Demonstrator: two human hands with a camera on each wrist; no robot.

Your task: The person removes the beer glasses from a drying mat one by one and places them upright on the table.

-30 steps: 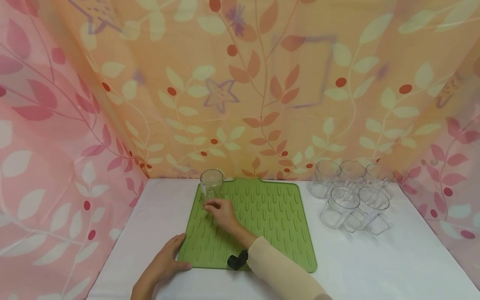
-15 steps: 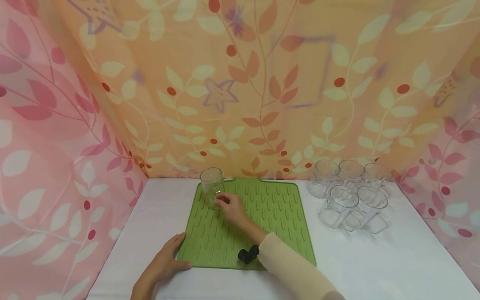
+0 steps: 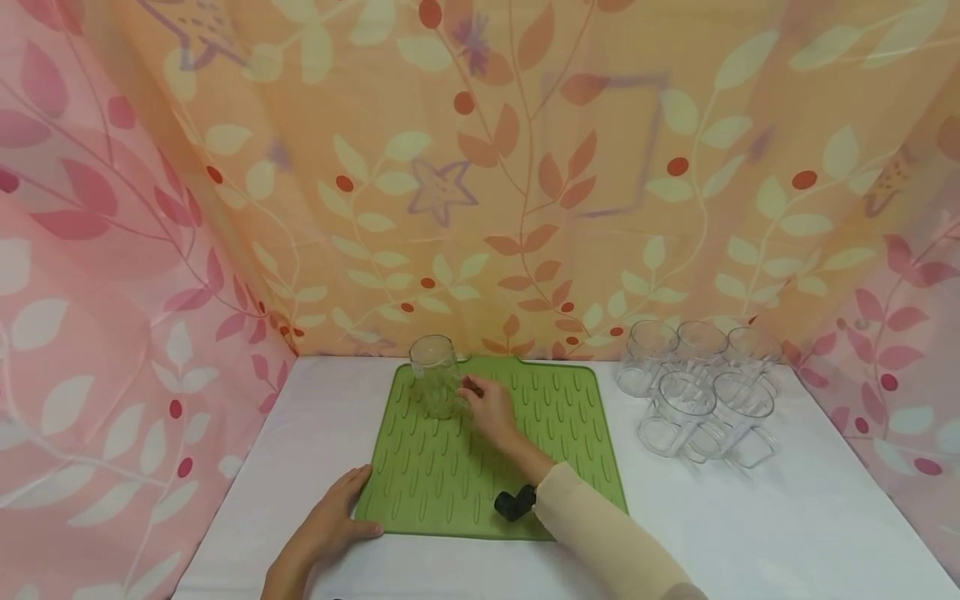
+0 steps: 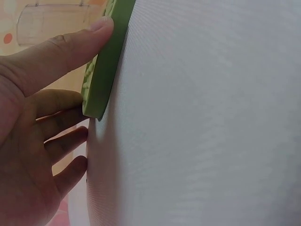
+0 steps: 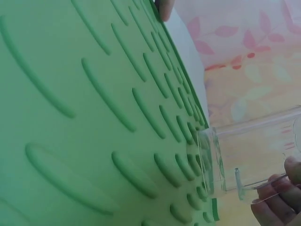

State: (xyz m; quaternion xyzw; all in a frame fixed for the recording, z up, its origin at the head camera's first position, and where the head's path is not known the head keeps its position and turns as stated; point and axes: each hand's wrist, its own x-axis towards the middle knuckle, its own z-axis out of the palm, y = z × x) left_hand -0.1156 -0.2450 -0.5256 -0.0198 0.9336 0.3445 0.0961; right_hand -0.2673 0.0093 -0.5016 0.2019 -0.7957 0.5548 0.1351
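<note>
A clear glass mug [image 3: 435,375] stands upright at the far left part of the green ridged mat [image 3: 540,433]. My right hand [image 3: 489,410] pinches its handle from the right side; the right wrist view shows the fingers [image 5: 277,200] at the handle and the mug's base [image 5: 209,162] against or just over the ridges. I cannot tell whether it touches. At the mat's near left corner rests my left hand [image 3: 333,515]. In the left wrist view its thumb [image 4: 70,52] lies straight along one mat edge, and the other fingers [image 4: 61,103] touch the other edge and the table.
To the right of the mat, on the white tabletop [image 3: 825,508], several clear glass mugs [image 3: 686,396] stand close together in two rows. Patterned orange cloth [image 3: 510,208] hangs behind the table, with pink cloth [image 3: 112,333] at the sides.
My right hand has moved right, and the mug has come a little to the right with it. The left hand stays at the mat's corner.
</note>
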